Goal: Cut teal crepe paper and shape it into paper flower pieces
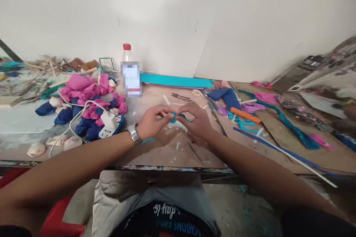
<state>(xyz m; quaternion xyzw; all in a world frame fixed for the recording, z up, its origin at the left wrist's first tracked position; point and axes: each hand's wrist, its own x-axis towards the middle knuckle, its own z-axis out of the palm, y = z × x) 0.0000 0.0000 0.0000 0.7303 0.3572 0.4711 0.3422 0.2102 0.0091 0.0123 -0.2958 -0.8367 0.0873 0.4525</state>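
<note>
Both hands meet over the middle of the table [172,152], working a small teal piece [174,116] between them. The left hand [151,121], with a watch [134,133] on its wrist, pinches the piece from the left with thumb and forefinger pressed onto it; the right hand [196,120] pinches the other side, its fingers curled close together. The step in hand looks like rolling or shaping the piece into a tight form. The next move likely calls for a firm, steady pinch so that the piece does not spring loose, with small turns of the fingertips.

The piece is bright teal, small and rounded, mostly hidden by the fingers; a short tail of it runs right under the right hand. Whether it is paper or foam I cannot tell.

To the left lies a heap of pink and blue scraps [91,103] by a white plug [109,121]. A bottle [128,70] stands far behind. Scissors [180,97] lie just beyond the hands, and an orange tool [245,115] lies to the right.
</note>
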